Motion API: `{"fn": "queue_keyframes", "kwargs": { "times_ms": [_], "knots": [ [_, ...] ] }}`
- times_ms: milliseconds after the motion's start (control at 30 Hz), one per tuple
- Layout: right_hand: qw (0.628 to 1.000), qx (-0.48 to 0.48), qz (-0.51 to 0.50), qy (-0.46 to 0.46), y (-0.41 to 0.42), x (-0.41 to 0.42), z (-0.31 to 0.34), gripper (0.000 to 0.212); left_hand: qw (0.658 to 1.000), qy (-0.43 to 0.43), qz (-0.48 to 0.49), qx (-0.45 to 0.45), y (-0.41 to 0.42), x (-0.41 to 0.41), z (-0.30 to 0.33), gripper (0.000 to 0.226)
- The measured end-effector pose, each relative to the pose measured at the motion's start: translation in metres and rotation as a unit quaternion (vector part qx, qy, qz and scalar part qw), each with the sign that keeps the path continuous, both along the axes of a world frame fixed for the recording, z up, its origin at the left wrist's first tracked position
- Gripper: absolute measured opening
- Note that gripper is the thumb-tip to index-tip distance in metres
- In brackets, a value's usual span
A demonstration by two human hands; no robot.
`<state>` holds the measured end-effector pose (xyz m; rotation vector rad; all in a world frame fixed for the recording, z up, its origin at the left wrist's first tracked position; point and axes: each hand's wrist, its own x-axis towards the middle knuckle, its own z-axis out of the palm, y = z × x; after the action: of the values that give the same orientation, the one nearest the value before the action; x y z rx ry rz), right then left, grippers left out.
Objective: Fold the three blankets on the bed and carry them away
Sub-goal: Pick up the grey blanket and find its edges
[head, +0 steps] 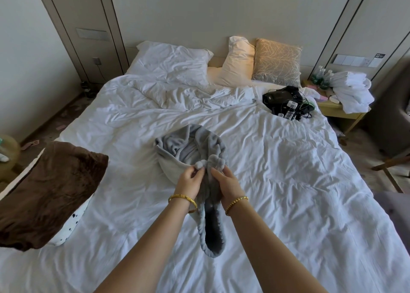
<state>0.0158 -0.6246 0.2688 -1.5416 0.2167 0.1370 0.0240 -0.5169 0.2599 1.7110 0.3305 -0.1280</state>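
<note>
My left hand (191, 178) pinches a bunched edge of the grey blanket (190, 146), fingers closed on the fleece, and my right hand (224, 181) grips it just beside. The blanket lies mid-bed (288, 159) with a loop hanging toward me. A brown blanket (44, 192) sits at my left over a spotted one (68, 226).

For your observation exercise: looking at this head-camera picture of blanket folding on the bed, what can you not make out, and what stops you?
- Head view: the brown blanket runs off the left edge; its full extent is cut off.
- Head view: the spotted white cloth lies mostly hidden under the brown blanket.
- Head view: the grey blanket is bunched where the left hand and right hand grip it; the fold state is unclear.
- Head view: the labels in the black gear are too small to read.
</note>
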Motion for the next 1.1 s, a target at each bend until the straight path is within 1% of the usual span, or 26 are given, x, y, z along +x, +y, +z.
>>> {"fn": "queue_keyframes", "kwargs": {
  "times_ms": [33,100,133,167,233,267,367,500,600,700,800,833,900,933,967,1033,1067,1100],
  "knots": [
    [0.999,-0.006,-0.039,-0.003,-0.001,0.002,-0.001,0.011,1.000,-0.004,0.019,0.003,0.001,0.001,-0.001,0.017],
    [0.989,-0.075,-0.115,-0.058,-0.006,0.008,-0.002,0.030,0.998,-0.021,0.053,0.032,0.003,0.001,0.001,0.028],
    [0.984,-0.104,-0.125,-0.078,-0.009,0.010,-0.003,0.034,0.997,-0.033,0.056,0.052,0.004,0.001,0.001,0.030],
    [0.980,-0.130,-0.119,-0.089,-0.009,0.011,-0.005,0.030,0.995,-0.048,0.048,0.071,0.004,0.001,0.002,0.029],
    [0.975,-0.179,-0.064,-0.114,-0.002,0.010,-0.001,0.016,0.992,-0.070,0.022,0.101,0.000,0.001,0.007,0.026],
    [0.967,-0.217,-0.028,-0.129,0.003,0.009,0.000,0.017,0.991,-0.077,0.014,0.104,-0.004,0.001,0.009,0.025],
    [0.928,-0.327,0.049,-0.171,0.012,0.008,0.000,0.035,0.992,-0.076,0.020,0.094,-0.009,0.001,0.013,0.023],
    [0.888,-0.402,0.087,-0.206,0.005,0.007,-0.005,0.044,0.997,-0.053,0.006,0.065,-0.004,0.001,0.012,0.023],
    [0.881,-0.403,0.085,-0.235,0.005,0.002,-0.009,0.047,0.999,-0.034,0.011,0.005,-0.003,0.002,0.012,0.020],
    [0.879,-0.398,0.087,-0.249,0.004,0.001,-0.011,0.049,0.999,-0.018,0.006,-0.025,-0.003,0.004,0.014,0.025],
    [0.862,-0.431,0.106,-0.243,0.001,0.004,-0.009,0.050,0.995,0.030,0.006,-0.091,-0.002,0.007,0.021,0.032],
    [0.856,-0.439,0.115,-0.249,0.000,0.004,-0.007,0.049,0.996,0.028,-0.010,-0.084,-0.001,0.008,0.021,0.034],
    [0.846,-0.437,0.133,-0.276,0.000,0.003,-0.003,0.041,0.997,0.007,-0.044,-0.057,0.002,0.010,0.019,0.032],
    [0.850,-0.424,0.135,-0.282,0.000,0.003,-0.002,0.036,0.997,0.006,-0.051,-0.064,0.003,0.009,0.017,0.029],
    [0.865,-0.400,0.131,-0.272,-0.001,0.003,-0.001,0.034,0.995,0.012,-0.054,-0.080,0.005,0.010,0.016,0.027],
    [0.912,-0.334,0.108,-0.211,-0.003,0.005,0.001,0.040,0.993,0.024,-0.057,-0.103,0.008,0.013,0.015,0.025],
    [0.928,-0.313,0.093,-0.179,-0.004,0.006,0.000,0.044,0.993,0.027,-0.053,-0.100,0.008,0.015,0.015,0.025],
    [0.936,-0.306,0.082,-0.156,-0.005,0.006,-0.001,0.046,0.995,0.027,-0.039,-0.093,0.008,0.018,0.016,0.024]
  ]
}}
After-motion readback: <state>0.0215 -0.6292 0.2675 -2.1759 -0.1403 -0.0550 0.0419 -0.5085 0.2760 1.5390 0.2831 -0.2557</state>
